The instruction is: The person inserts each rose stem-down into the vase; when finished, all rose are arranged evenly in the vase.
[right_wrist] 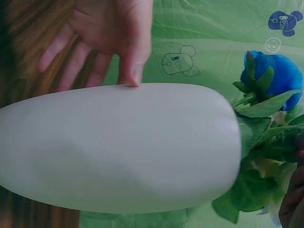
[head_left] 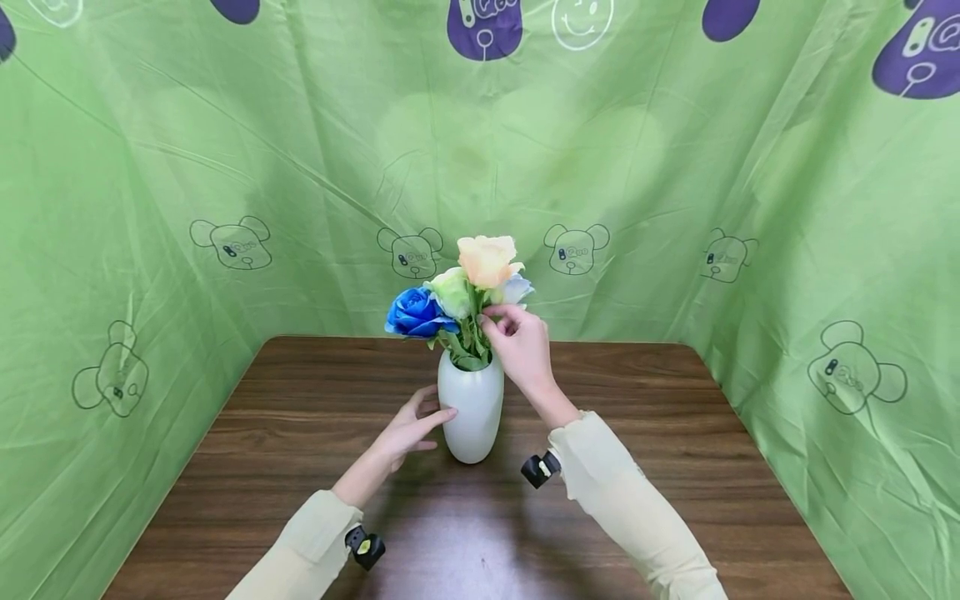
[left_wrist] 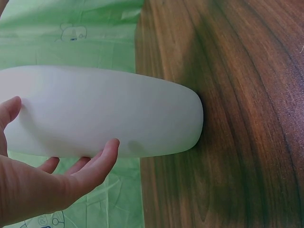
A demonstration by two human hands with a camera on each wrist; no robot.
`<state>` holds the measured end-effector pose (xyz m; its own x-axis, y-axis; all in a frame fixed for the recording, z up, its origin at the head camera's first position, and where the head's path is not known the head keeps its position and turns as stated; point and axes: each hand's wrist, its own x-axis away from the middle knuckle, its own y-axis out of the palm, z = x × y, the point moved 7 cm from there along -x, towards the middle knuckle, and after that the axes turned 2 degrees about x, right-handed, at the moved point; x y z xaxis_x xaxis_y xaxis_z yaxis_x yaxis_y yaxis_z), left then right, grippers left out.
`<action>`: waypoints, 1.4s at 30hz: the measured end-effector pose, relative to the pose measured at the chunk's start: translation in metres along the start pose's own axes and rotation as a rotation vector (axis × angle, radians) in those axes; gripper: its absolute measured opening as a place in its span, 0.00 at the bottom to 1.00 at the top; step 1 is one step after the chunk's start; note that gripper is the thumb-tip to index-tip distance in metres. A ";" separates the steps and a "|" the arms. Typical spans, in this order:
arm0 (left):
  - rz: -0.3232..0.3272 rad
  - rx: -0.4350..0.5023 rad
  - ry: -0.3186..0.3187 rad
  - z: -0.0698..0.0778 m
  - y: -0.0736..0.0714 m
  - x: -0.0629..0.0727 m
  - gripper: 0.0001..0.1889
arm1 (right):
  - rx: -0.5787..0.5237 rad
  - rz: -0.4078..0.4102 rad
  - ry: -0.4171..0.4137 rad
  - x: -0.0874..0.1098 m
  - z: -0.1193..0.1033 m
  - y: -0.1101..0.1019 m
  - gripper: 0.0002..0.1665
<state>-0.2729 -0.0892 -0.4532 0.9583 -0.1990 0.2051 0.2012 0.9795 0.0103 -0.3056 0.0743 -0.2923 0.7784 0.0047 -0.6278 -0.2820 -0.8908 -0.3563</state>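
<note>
A white vase (head_left: pixel 471 408) stands upright on the wooden table and holds several artificial flowers. My left hand (head_left: pixel 411 427) is at its left side, thumb against the vase wall and the other fingers spread loosely beside it. In the left wrist view, the left hand (left_wrist: pixel 57 183) lies along the vase (left_wrist: pixel 114 111). My right hand (head_left: pixel 521 343) is above the rim, pinching a green stem below the blooms between thumb and forefinger. Among the blooms are a blue rose (head_left: pixel 420 312), a pale green flower (head_left: pixel 451 292), a peach flower (head_left: pixel 487 260) on top and a pale blue flower (head_left: pixel 516 289).
The dark wooden table (head_left: pixel 637 417) extends to both sides of the vase. A green cloth (head_left: pixel 315 167) with cartoon bear prints hangs round the back and sides. Each wrist wears a small black camera, such as the one at the right sleeve (head_left: pixel 622 483).
</note>
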 end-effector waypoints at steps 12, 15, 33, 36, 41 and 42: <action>-0.014 -0.003 0.003 0.015 0.005 0.013 0.34 | -0.013 0.040 0.076 0.023 0.023 0.002 0.06; -0.014 -0.005 0.007 0.015 0.005 0.012 0.34 | -0.007 0.037 0.075 0.026 0.025 0.003 0.07; -0.018 -0.002 0.007 0.017 0.006 0.012 0.34 | -0.050 -0.040 0.124 0.030 0.034 0.005 0.08; -0.021 0.001 0.006 0.015 0.005 0.010 0.34 | -0.097 -0.080 0.170 0.030 0.038 0.007 0.08; -0.019 0.012 0.004 0.004 0.001 0.001 0.35 | -0.231 -0.141 0.237 0.031 0.042 0.009 0.08; -0.016 0.013 0.004 0.001 0.000 -0.001 0.36 | -0.255 -0.146 0.241 0.031 0.039 0.007 0.08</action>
<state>-0.2740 -0.0894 -0.4519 0.9557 -0.2150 0.2012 0.2140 0.9765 0.0266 -0.3053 0.0861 -0.3416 0.9182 0.0599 -0.3915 -0.0333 -0.9733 -0.2271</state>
